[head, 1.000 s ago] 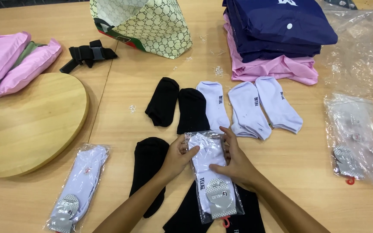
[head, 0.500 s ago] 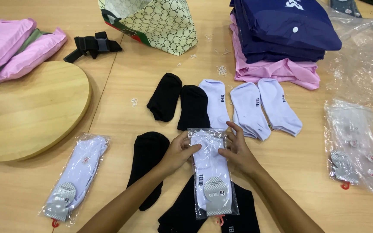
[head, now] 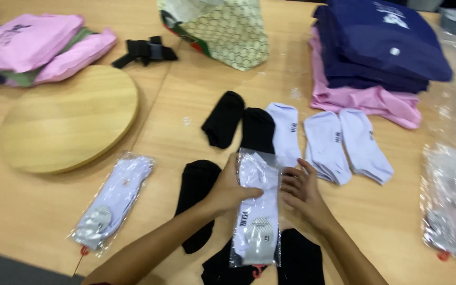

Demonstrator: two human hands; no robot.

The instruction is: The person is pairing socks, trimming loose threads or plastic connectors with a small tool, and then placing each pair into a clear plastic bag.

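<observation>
Two hands, the left hand [head: 228, 187] and right hand [head: 304, 192], at six o'clock. Two clear packets of white socks: one packet [head: 257, 211] between the hands, a second packet [head: 113, 199] at eight o'clock. Three loose white socks [head: 339, 145] at three o'clock, though the middle one may be a stacked pair. Two black socks [head: 238, 124] at centre, one more [head: 196, 198] at seven o'clock, further black pieces [head: 291, 261] at six too overlapped to count. One round wooden board [head: 69, 119] at nine o'clock. One patterned bag [head: 220, 29] at twelve. Two pink pouches [head: 48, 45] at ten o'clock.
</observation>
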